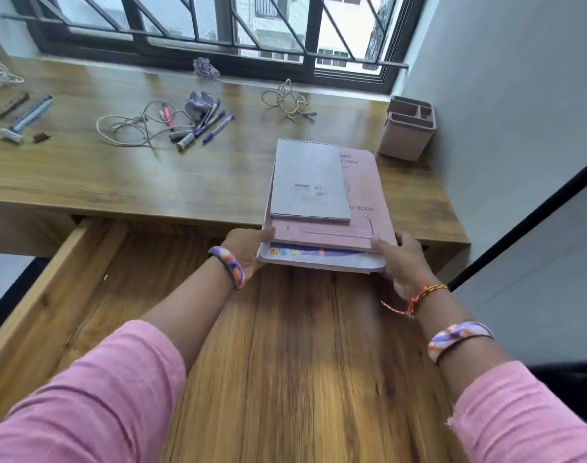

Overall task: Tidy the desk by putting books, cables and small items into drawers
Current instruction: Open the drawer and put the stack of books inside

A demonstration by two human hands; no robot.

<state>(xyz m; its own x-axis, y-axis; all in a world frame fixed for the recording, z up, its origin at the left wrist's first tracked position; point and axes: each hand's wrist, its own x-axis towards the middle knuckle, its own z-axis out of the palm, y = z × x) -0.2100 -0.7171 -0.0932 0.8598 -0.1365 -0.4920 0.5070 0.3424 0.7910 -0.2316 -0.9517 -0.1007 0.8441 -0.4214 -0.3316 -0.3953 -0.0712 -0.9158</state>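
Note:
A stack of books [362, 195] juts over the desk's front edge above the open wooden drawer [285, 345]. A grey spiral notepad [308, 182] lies on top, a pink record book under it, and a purple-and-white book [322, 259] at the bottom. My left hand [248, 252] grips the stack's near left corner. My right hand [402, 262] grips the near right corner, thumb on top. On the desk behind lie a long cable [128, 128], several pens [205, 125] and a coiled cable [288, 100].
A pink pen holder [407, 128] stands at the desk's right end by the wall. A razor [24, 120], a dark strip and small bits lie at the far left. Two crumpled purple papers [205, 67] sit near the window. The drawer's left wall [48, 282] runs diagonally.

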